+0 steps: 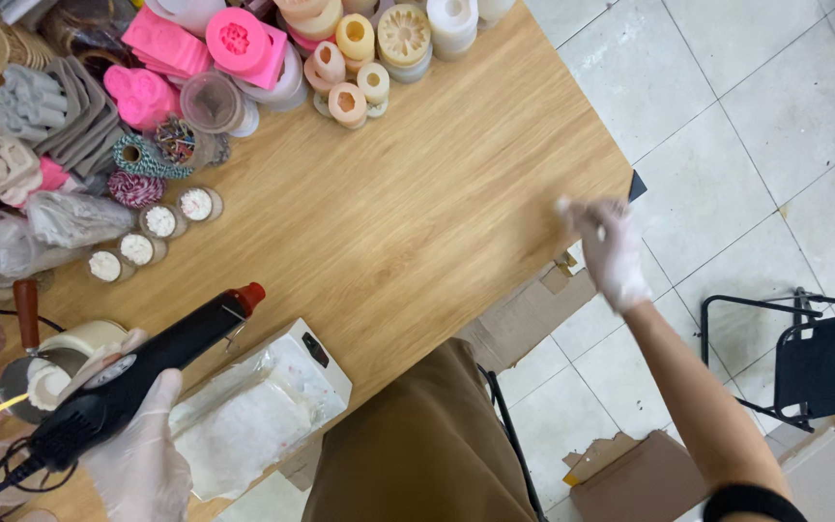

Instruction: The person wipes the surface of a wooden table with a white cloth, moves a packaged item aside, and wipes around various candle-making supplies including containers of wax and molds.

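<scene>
A wooden desk [408, 203] stands over a pale tiled floor [756, 116], seen from above. At 8 o'clock, the gloved left hand [137, 454] has its fingers wrapped around a black heat gun [137, 372], its red nozzle aimed toward the bare middle of the desk, away from the clutter. At 3 o'clock, the gloved right hand [611, 246] reaches past the desk's edge; it is blurred, so its grip cannot be told. Pink and cream moulds [244, 43] crowd the far edge at 11 o'clock. A white scale [263, 406] sits just beside the heat gun.
</scene>
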